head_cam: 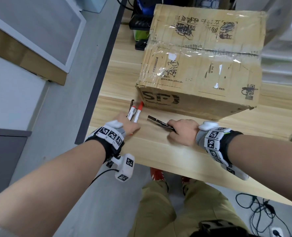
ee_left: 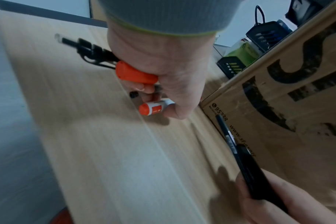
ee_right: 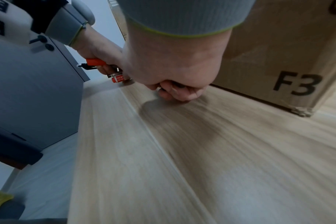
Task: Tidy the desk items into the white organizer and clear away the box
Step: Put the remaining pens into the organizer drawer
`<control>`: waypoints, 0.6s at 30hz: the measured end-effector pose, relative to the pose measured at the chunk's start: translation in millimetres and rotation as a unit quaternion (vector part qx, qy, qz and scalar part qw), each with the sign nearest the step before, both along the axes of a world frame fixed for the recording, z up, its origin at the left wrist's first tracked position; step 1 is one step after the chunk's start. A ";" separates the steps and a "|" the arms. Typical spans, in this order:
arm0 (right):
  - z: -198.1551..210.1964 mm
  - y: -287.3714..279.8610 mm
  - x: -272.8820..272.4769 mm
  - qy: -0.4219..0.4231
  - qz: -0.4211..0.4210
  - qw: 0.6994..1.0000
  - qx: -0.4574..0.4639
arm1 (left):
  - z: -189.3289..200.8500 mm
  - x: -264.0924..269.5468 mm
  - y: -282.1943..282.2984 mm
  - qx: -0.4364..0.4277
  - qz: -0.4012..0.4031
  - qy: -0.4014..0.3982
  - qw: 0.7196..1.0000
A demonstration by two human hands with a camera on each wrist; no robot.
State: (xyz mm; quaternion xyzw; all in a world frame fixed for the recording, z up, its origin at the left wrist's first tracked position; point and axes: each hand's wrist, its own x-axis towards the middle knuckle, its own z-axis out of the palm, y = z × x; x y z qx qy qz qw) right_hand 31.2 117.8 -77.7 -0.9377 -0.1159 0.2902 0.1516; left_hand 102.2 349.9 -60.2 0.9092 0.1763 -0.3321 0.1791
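A large taped cardboard box [head_cam: 200, 62] stands on the wooden desk [head_cam: 159, 151], just beyond both hands. My left hand [head_cam: 124, 124] grips a bunch of pens: a white marker with a red cap [head_cam: 138, 112], a second white pen [head_cam: 130, 112] and, in the left wrist view, an orange-bodied one [ee_left: 134, 74]. My right hand [head_cam: 182, 130] is curled round a black pen [head_cam: 160, 123], which points left toward the markers. The right wrist view shows that hand's fingers [ee_right: 175, 92] folded low over the desk. No white organizer is in view.
Black and green items [head_cam: 141, 29] sit on the desk behind the box's left side. The desk's left edge [head_cam: 97, 82] drops to a grey floor with a white-framed cabinet [head_cam: 30, 40]. Cables [head_cam: 261, 211] lie on the floor at lower right.
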 end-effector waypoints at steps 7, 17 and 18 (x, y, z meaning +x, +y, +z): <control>16.4 -19.6 -31.1 0.023 0.014 0.999 0.039 | 7.9 -45.3 -6.3 -0.013 -0.012 0.031 0.999; 38.6 -93.5 -96.1 0.035 -0.050 0.993 0.104 | 37.9 -124.3 -86.1 -0.102 -0.144 0.120 0.977; 40.8 -99.5 -100.6 0.038 -0.066 0.991 0.112 | 37.9 -129.2 -95.1 -0.124 -0.152 0.124 0.973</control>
